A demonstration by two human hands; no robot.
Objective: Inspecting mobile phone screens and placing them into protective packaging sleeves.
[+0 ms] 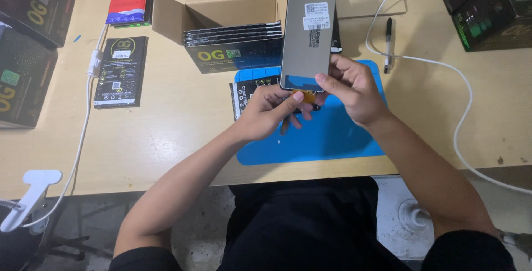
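Panel: I held a grey phone display panel (308, 35) upright above the blue work mat (332, 138), back face toward me, two white stickers near its top.
Right hand: my right hand (350, 88) closed on the panel's lower right edge, thumb on the back face, fingers hidden behind it.
Left hand: my left hand (270, 113) sat under the bottom edge, thumb tip touching the lower corner, fingers curled near the orange flex strip (308, 97); I could not tell whether they pinched it.
Handling: I judged it best to grip by the edges only, keep pressure off the thin face, and leave the flex unbent.
Under the hands: a flat black packet (249, 91) lay on the mat, partly covered by my left hand.
Surface: pale wooden table (183, 121); an open cardboard box (230, 5) with black sleeves stood just behind the mat.
Around: black pen (388, 44) beside a white cable (460, 82) to the right; another black packet (121, 71) lay well to the left.
Room: speckled floor below the table edge.
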